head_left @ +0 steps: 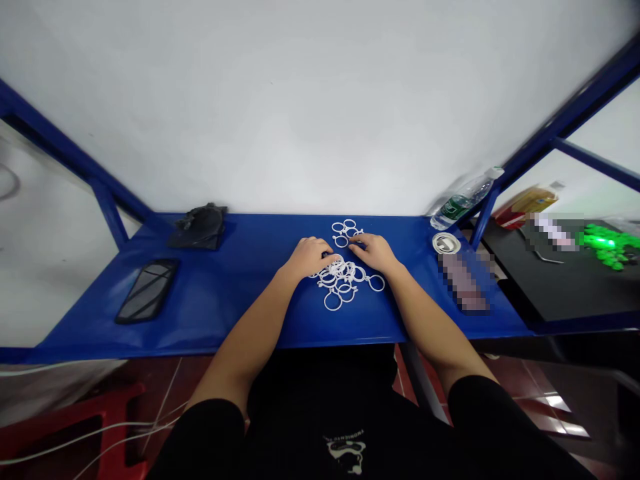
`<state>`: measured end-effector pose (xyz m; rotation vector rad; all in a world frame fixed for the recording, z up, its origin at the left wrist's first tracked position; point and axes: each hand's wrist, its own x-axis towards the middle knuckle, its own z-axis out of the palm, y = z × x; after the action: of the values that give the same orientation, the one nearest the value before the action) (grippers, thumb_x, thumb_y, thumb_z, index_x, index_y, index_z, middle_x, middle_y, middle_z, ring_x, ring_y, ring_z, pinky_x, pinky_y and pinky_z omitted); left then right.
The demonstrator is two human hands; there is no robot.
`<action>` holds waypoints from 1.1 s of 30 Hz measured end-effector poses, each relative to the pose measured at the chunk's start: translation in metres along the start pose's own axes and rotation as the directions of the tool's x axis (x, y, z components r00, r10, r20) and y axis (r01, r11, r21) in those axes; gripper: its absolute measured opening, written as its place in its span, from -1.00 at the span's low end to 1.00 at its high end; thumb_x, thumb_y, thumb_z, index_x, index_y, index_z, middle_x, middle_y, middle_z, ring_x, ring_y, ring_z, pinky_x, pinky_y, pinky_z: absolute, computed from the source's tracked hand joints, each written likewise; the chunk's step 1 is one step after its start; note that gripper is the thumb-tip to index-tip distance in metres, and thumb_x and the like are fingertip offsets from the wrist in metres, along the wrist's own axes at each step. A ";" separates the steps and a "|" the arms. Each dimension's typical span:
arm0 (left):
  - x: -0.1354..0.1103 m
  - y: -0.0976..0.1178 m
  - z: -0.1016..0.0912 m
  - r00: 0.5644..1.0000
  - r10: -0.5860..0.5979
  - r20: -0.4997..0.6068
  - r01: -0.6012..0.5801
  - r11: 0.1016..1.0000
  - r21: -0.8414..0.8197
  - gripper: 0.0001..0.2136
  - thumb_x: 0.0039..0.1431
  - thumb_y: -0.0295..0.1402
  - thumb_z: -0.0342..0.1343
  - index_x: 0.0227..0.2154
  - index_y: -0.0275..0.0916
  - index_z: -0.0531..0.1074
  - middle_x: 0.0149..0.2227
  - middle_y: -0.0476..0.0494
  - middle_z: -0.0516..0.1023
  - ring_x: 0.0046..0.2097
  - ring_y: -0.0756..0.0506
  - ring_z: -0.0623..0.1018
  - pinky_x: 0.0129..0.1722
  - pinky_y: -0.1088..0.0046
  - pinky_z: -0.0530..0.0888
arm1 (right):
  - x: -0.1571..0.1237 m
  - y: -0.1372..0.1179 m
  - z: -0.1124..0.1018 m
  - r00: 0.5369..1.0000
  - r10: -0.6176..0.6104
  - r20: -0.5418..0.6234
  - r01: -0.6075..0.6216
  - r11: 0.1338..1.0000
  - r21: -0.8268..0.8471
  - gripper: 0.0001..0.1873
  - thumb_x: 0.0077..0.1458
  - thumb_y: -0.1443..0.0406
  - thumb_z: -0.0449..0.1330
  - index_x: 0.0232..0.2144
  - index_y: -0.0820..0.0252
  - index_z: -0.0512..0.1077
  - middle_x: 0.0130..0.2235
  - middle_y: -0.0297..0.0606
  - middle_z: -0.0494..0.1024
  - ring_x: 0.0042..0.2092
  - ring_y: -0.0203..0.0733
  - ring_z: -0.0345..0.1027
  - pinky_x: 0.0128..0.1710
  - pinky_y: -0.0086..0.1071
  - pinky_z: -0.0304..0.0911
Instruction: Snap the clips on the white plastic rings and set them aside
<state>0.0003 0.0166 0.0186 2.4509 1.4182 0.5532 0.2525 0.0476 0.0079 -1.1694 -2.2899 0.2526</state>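
Observation:
A loose pile of white plastic rings [345, 288], each with a small eyelet like a curtain ring, lies on the blue tabletop [240, 293]. My left hand [313, 259] rests at the pile's upper left edge, fingers bent and thumb apart from them, partly covering some rings. On the other side my right hand [374, 253] reaches in with fingers and thumb apart, its fingertips close to the rings. Neither hand shows a ring held in it. A smaller group of white rings [341, 241] sits behind the pile, near my right fingertips.
At the left are a black phone [147, 291] and a dark folded bag [200, 227]. A water bottle [465, 203] and a roll of tape [447, 243] stand at the right, beside a blurred-out item [463, 283]. Blue frame bars [485, 217] rise at both sides, with a white wall behind.

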 end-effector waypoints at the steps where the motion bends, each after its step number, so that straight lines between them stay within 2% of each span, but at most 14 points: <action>1: 0.000 -0.001 0.001 1.000 0.010 0.003 -0.010 1.000 -0.004 -0.76 0.36 -0.10 0.20 -0.20 -0.10 0.68 -0.05 -0.11 0.71 0.00 -0.21 0.60 0.10 0.18 0.41 | 0.000 0.000 -0.001 1.000 -0.012 -0.007 0.012 1.000 0.011 -0.80 0.31 0.22 0.26 -0.08 0.10 0.63 -0.05 -0.17 0.72 -0.04 -0.01 0.61 -0.03 -0.20 0.44; 6: 0.001 -0.004 0.005 0.998 0.056 -0.013 -0.056 0.998 0.001 -0.80 0.38 -0.23 0.17 -0.28 -0.11 0.67 -0.09 -0.10 0.71 -0.05 -0.19 0.61 0.06 0.22 0.42 | -0.001 -0.005 -0.004 0.999 -0.039 0.033 0.038 0.998 0.046 -0.81 0.31 0.24 0.25 -0.10 0.10 0.64 -0.13 -0.20 0.73 -0.14 -0.07 0.61 -0.10 -0.24 0.43; 15: 0.002 -0.001 0.004 0.996 0.046 -0.077 -0.051 0.997 -0.064 -0.80 0.43 -0.29 0.10 -0.26 -0.16 0.62 -0.16 -0.11 0.70 -0.09 -0.14 0.62 0.05 0.27 0.42 | -0.003 -0.016 -0.004 0.991 -0.097 0.090 0.085 0.988 0.130 -0.78 0.30 0.23 0.24 -0.08 0.10 0.62 -0.17 -0.24 0.73 -0.22 -0.16 0.58 -0.20 -0.34 0.38; 20: 0.002 0.003 0.001 0.994 0.036 -0.105 -0.045 0.995 -0.088 -0.79 0.40 -0.33 0.10 -0.33 -0.18 0.60 -0.22 -0.09 0.70 -0.16 -0.13 0.62 -0.02 0.30 0.44 | -0.004 -0.020 -0.004 0.990 -0.126 0.070 0.114 0.980 0.161 -0.68 0.28 0.30 0.21 0.06 0.11 0.57 -0.16 -0.25 0.73 -0.20 -0.17 0.59 -0.19 -0.34 0.40; 25: 0.003 0.005 0.001 0.989 -0.063 -0.132 0.054 0.996 -0.074 -0.82 0.29 -0.41 0.14 -0.40 -0.19 0.60 -0.27 -0.11 0.70 -0.18 -0.14 0.62 -0.07 0.32 0.43 | -0.006 -0.025 -0.002 0.982 -0.189 0.002 0.185 0.963 0.195 -0.62 0.34 0.17 0.23 0.16 0.08 0.51 -0.17 -0.26 0.72 -0.32 -0.21 0.55 -0.26 -0.34 0.41; 29: 0.003 0.009 0.001 0.965 -0.195 -0.176 0.184 0.980 -0.081 -0.82 0.23 -0.41 0.14 -0.47 -0.20 0.57 -0.34 -0.12 0.67 -0.26 -0.14 0.60 -0.20 0.34 0.39 | -0.006 -0.029 -0.001 0.968 -0.229 -0.098 0.243 0.956 0.164 -0.62 0.33 0.02 0.29 0.05 0.09 0.56 -0.21 -0.24 0.71 -0.39 -0.22 0.50 -0.30 -0.34 0.39; 33: 0.002 0.015 -0.001 0.944 -0.276 -0.179 0.261 0.960 -0.104 -0.81 0.21 -0.39 0.16 -0.51 -0.19 0.53 -0.41 -0.10 0.65 -0.32 -0.13 0.57 -0.27 0.34 0.34 | -0.005 -0.035 0.000 0.945 -0.289 -0.153 0.310 0.941 0.138 -0.72 0.37 0.06 0.25 -0.12 0.11 0.59 -0.27 -0.24 0.69 -0.38 -0.22 0.51 -0.30 -0.34 0.39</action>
<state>0.0126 0.0111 0.0259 2.1409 1.7348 0.7820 0.2308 0.0222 0.0201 -0.7214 -2.2476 0.2311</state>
